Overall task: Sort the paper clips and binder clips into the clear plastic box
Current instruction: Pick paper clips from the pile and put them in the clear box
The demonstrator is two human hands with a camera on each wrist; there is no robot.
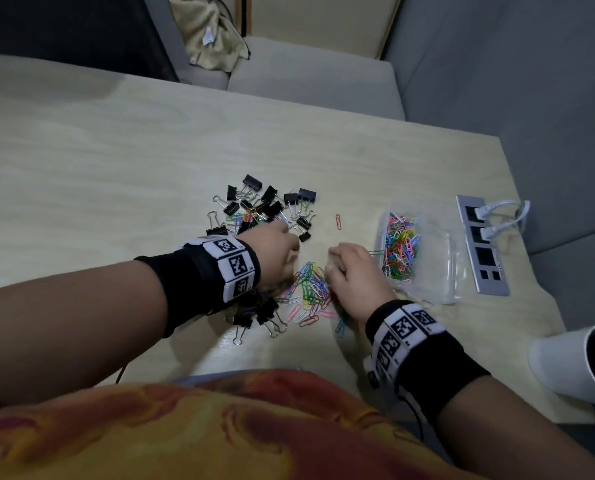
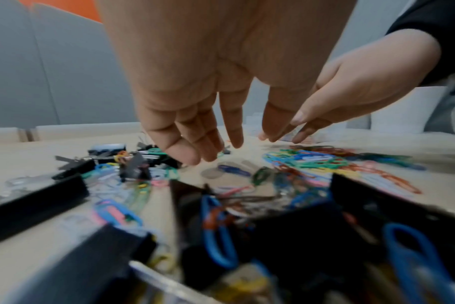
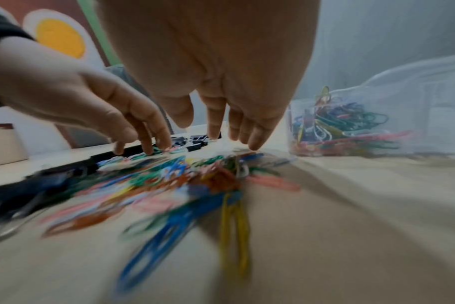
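A: Head view, status of both hands?

B: Left hand and right hand are lowered over the loose paper clips on the worktop. In both wrist views the fingers point downward, nearly straight and slightly spread. Neither hand encloses a clip. Fingertips sit at or just above the pile; actual contact cannot be confirmed because of blur.

A: Location of the task items?

B: The clear plastic box lies on the worktop to the right of the right hand. Its long axis runs away from the person. The left compartment holds coloured paper clips; the right portion shows no contents. Black binder clips lie in a cluster beyond the left hand, and a second group lies beneath the left wrist.

A: Orientation of individual clips?

B: Mixed, no common direction. One red paper clip lies alone between the far binder clips and the box, long axis pointing roughly away from the person.

A: Other items?

B: A grey socket strip with white plugs lies just right of the box.
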